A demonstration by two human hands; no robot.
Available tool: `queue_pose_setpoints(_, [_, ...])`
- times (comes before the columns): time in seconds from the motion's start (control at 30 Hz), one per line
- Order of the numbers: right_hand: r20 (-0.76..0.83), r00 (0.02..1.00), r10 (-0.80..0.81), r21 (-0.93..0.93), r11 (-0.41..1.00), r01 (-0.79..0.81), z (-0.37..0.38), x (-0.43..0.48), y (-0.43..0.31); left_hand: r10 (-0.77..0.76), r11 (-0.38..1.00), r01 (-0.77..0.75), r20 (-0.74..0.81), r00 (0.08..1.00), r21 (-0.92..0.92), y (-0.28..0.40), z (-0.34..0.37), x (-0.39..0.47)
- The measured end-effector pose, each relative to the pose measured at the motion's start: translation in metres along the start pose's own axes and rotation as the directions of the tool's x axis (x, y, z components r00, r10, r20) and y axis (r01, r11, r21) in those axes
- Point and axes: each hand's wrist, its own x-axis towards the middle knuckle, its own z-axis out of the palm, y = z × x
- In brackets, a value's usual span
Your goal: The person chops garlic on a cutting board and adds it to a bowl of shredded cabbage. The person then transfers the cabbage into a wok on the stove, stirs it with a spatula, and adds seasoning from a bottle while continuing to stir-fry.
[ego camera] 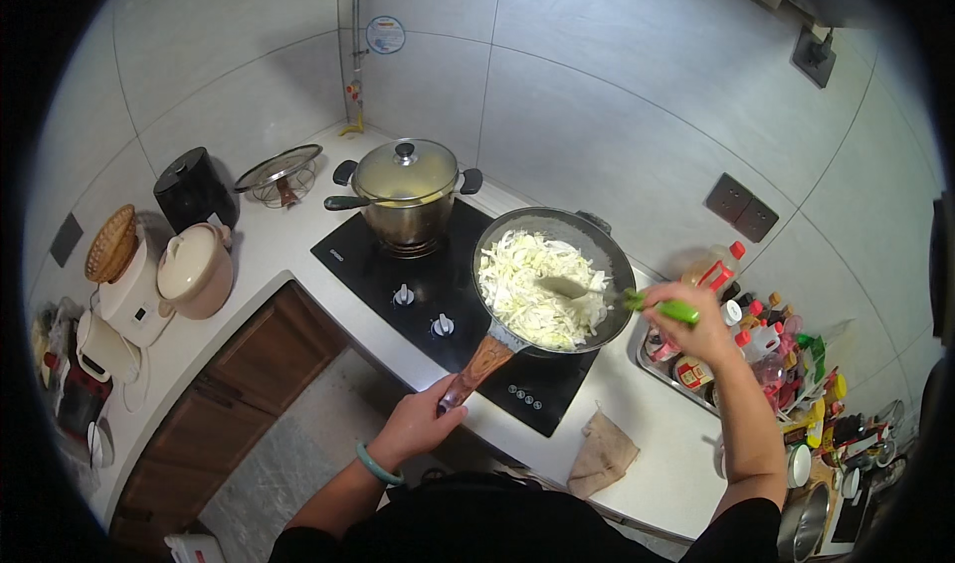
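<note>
Shredded cabbage [545, 287] fills much of a dark frying pan [615, 264] on the right side of the black gas hob [373, 287]. My left hand [421, 421] is closed around the pan's wooden handle [481, 369], with a green bangle on the wrist. In my right hand [690, 320] is a spatula with a green handle [677, 310]; its metal blade [565, 287] lies among the shreds. A lidded steel pot [406, 197] stands on the left burner, a dark-handled utensil [348, 203] at its side.
A folded beige cloth [603, 455] lies in front of the hob. Condiment bottles [768, 335] crowd a metal tray [697, 395] on the right. At the left are a glass lid [278, 167], a black appliance [195, 190], a cream casserole [195, 268] and a wicker basket [112, 244].
</note>
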Motion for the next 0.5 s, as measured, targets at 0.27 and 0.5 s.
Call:
queue_pose_setpoints(0.27, [-0.333, 0.867, 0.372, 0.308, 0.911, -0.272, -0.005, 0.047, 0.110, -0.027, 0.999, 0.028, -0.037, 0.999, 0.018, -0.002, 0.003, 0.000])
queue_pose_setpoints(0.5, [0.012, 0.944, 0.329, 0.569, 0.774, -0.277, 0.039, 0.101, 0.108, -0.032, 0.998, 0.034, -0.034, 0.999, 0.056, 0.001, 0.003, 0.001])
